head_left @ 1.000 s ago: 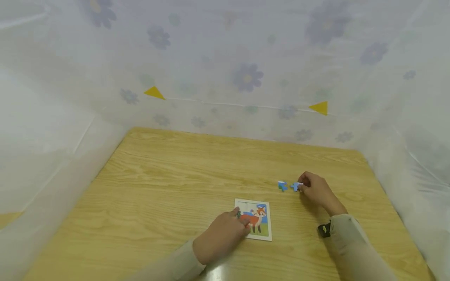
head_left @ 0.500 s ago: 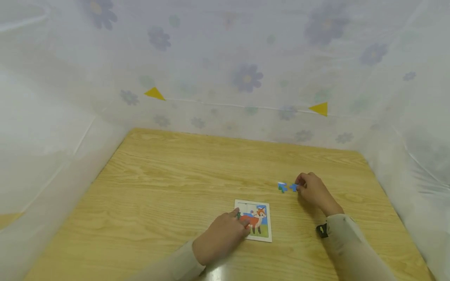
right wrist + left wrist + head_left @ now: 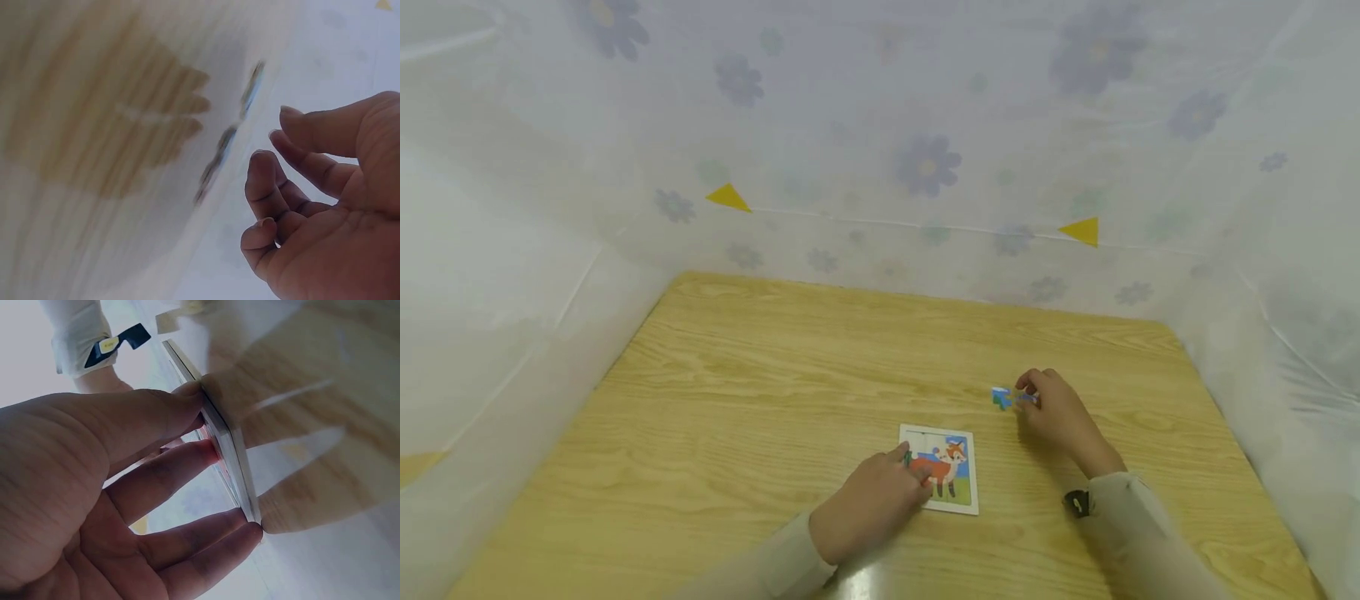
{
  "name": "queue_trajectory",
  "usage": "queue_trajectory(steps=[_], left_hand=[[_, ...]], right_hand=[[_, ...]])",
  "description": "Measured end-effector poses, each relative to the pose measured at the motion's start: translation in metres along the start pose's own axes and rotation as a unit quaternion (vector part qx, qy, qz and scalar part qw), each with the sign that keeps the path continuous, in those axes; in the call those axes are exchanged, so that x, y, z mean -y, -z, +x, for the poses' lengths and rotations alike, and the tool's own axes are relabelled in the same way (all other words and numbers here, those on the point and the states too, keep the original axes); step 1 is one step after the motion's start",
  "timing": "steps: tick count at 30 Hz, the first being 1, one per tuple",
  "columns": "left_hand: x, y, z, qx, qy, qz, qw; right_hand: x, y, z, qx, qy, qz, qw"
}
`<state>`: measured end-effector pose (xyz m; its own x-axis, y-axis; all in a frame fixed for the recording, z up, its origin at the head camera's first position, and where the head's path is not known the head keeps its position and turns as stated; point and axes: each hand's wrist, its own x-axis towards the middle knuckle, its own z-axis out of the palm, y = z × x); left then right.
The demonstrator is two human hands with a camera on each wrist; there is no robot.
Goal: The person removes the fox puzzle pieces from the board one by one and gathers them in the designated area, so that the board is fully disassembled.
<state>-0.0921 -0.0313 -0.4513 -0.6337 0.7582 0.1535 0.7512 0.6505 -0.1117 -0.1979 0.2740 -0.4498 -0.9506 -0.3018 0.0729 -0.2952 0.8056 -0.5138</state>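
A white-framed jigsaw board (image 3: 976, 492) with a fox picture lies flat on the table, right of centre. My left hand (image 3: 871, 507) rests on its left part, fingers fairly straight, covering some of the picture. Thumb and fingertips touch the edge and surface of the board (image 3: 234, 462) in the left wrist view. Beyond it, a blue, white and green jigsaw piece (image 3: 1001, 397) lies on the table. A second blue piece (image 3: 1026, 398) lies just right of that, partly hidden by my right hand (image 3: 1060, 417). The right wrist view shows loosely bent fingers with nothing between them, apart from both pieces.
The wood-grain table (image 3: 760, 358) is enclosed by pale translucent sheeting with flowers (image 3: 928, 167) at the back and plain sides. Two yellow triangles (image 3: 1078, 232) are on the back sheet. A black band (image 3: 1077, 503) hangs at the right sleeve.
My right hand has moved left over the right-hand jigsaw piece, its fingers coming off it. That piece has turned and shifted slightly left. My left hand stays on the board.
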Motion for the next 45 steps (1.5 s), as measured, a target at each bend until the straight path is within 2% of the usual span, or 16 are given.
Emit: queue_trajectory(steps=[7,11,17,22,32,35,41,45], left_hand=[[-0.001,0.004,0.001,0.03,0.005,-0.004,0.9995],[0.0,0.003,0.0,0.019,0.0,0.007,0.9998],[0.001,0.0,-0.002,-0.001,-0.014,0.012,0.9998],[0.002,-0.002,-0.001,-0.019,-0.024,0.011,0.9995],[0.002,-0.004,0.0,-0.04,-0.031,0.017,0.9986],[0.002,-0.005,0.0,-0.043,-0.024,-0.01,0.9987],[0.005,-0.001,0.001,-0.029,0.0,-0.095,0.995],[0.008,-0.002,0.004,-0.02,0.018,-0.096,0.995]], right_hand=[[0.038,-0.018,-0.01,0.005,0.054,-0.012,0.9985],[0.055,-0.029,-0.017,0.007,0.079,-0.045,0.9958],[0.072,-0.042,-0.025,0.035,0.103,-0.078,0.991],[0.079,-0.047,-0.028,0.042,0.094,-0.097,0.9899],[0.083,-0.05,-0.034,0.039,0.095,-0.094,0.9903],[0.084,-0.049,-0.034,0.049,0.083,-0.072,0.9928],[0.083,-0.047,-0.032,0.07,0.059,-0.03,0.9953],[0.081,-0.049,-0.03,0.074,0.062,-0.011,0.9953]])
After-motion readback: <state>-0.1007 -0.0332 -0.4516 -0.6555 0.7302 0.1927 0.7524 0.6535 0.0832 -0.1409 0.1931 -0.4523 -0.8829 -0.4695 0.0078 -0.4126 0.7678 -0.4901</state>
